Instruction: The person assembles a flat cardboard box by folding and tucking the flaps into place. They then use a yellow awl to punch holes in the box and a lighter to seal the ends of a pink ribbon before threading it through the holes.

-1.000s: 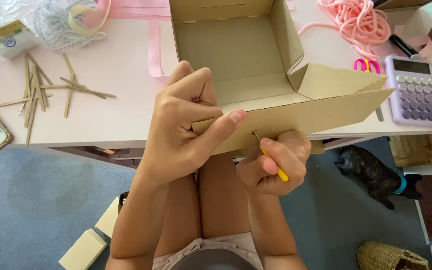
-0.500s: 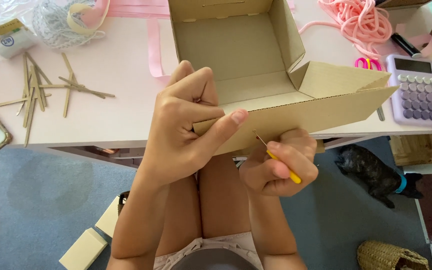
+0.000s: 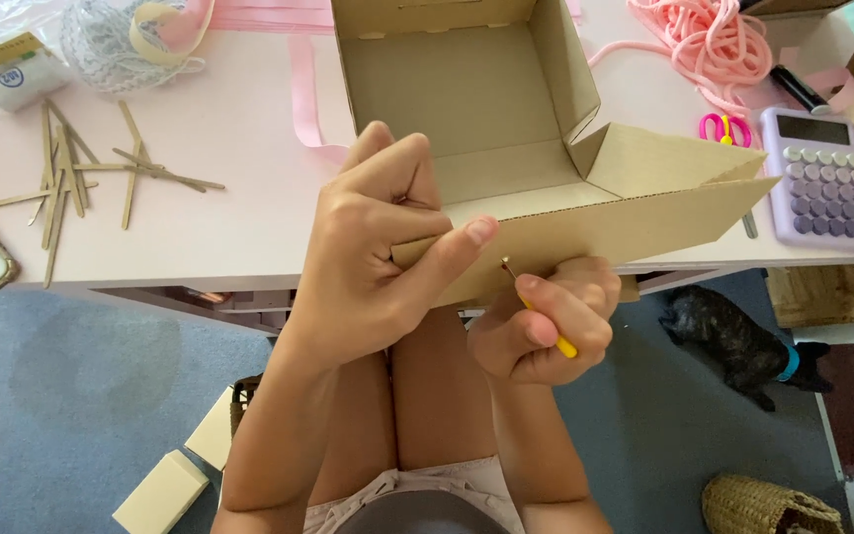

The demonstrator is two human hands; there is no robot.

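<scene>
Left hand [image 3: 373, 257] pinches the front flap of the open cardboard box [image 3: 506, 148], thumb pressed along its edge. Right hand [image 3: 546, 321] is closed around a thin yellow-handled tool [image 3: 536, 314], tip just at the flap. The box sits on the pink surface [image 3: 229, 218], lilac calculator [image 3: 822, 178] alongside.

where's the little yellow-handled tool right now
In the head view, the yellow-handled tool is in the right hand, just right of centre below the table edge, its metal tip pointing at the front flap of the cardboard box that the left hand grips.
</scene>
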